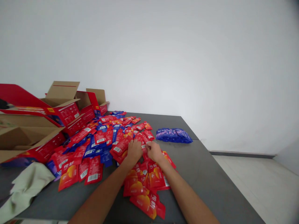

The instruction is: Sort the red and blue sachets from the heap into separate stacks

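My left hand [135,150] lies over the near right part of a heap of red and blue pouches, its fingers curled down onto a red pouch [121,146]. Close beside it, my right hand [155,151] is closed, with thumb and fingertips pinched at a red pouch [145,153] between the two hands. My own hands partly hide their fingertips. Below the wrists, several red pouches with an orange fruit picture [142,202] overlap on the dark table [196,174].
A row of overlapping blue-purple pouches [174,135] lies at the right. Open red cardboard boxes [50,144] stand along the left. A pale green cloth [31,185] lies at the near left. The table meets a white wall [163,62] behind.
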Action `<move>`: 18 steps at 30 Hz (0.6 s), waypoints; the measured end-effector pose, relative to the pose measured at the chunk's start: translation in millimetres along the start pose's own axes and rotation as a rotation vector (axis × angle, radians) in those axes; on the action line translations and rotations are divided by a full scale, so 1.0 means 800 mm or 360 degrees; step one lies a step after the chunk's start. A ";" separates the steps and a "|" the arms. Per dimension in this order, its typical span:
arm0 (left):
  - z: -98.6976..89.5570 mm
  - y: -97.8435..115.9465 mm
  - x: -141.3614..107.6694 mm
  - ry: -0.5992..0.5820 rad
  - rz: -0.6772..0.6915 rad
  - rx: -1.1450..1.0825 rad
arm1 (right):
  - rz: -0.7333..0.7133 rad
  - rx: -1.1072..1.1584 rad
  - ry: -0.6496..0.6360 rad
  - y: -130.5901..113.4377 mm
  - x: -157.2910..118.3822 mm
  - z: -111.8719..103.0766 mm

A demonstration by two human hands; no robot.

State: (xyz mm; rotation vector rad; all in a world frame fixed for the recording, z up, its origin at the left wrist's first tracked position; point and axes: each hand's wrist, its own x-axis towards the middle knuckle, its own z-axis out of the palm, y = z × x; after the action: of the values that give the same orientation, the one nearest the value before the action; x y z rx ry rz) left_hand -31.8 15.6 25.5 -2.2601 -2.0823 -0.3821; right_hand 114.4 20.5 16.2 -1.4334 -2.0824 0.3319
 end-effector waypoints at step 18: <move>-0.024 -0.003 -0.024 -0.0108 0.0129 0.0210 | 0.0018 -0.0098 -0.0011 -0.017 -0.026 0.025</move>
State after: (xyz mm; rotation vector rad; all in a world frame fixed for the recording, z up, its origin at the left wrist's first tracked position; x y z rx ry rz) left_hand -38.1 -6.9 39.6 -2.3010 -1.9739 -0.1609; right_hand 97.2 -1.4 0.1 -1.4822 -2.1075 0.2802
